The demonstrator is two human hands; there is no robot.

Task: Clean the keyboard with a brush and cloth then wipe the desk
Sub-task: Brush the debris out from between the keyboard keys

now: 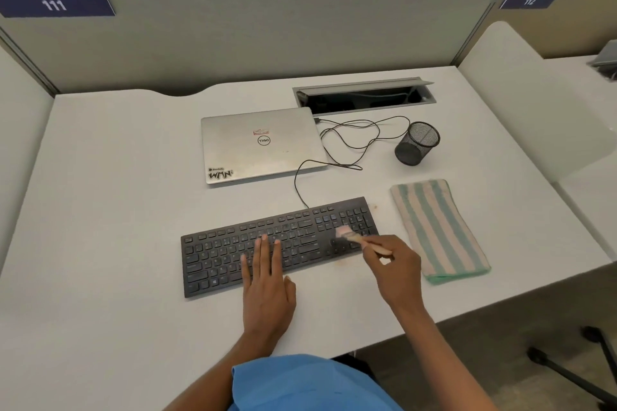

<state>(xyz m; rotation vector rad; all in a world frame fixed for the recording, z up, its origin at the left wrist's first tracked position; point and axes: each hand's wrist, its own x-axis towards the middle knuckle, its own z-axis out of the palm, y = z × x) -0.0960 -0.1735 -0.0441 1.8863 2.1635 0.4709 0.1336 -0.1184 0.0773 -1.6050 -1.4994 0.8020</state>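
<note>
A black keyboard (227, 250) lies slanted on the white desk (100, 210). My left hand (267, 284) rests flat on its middle keys, fingers straight. My right hand (395, 264) grips the wooden handle of a small brush (350, 235), whose pale bristles touch the keys at the keyboard's right end. A folded cloth (437, 230) with green and pink stripes lies on the desk just right of the keyboard, apart from both hands.
A closed silver laptop (260, 147) sits behind the keyboard, with a black cable (350, 140) looping to its right. A black mesh pen cup (417, 143) stands at back right. An open cable tray (364, 97) is set into the desk. Grey partitions surround the desk.
</note>
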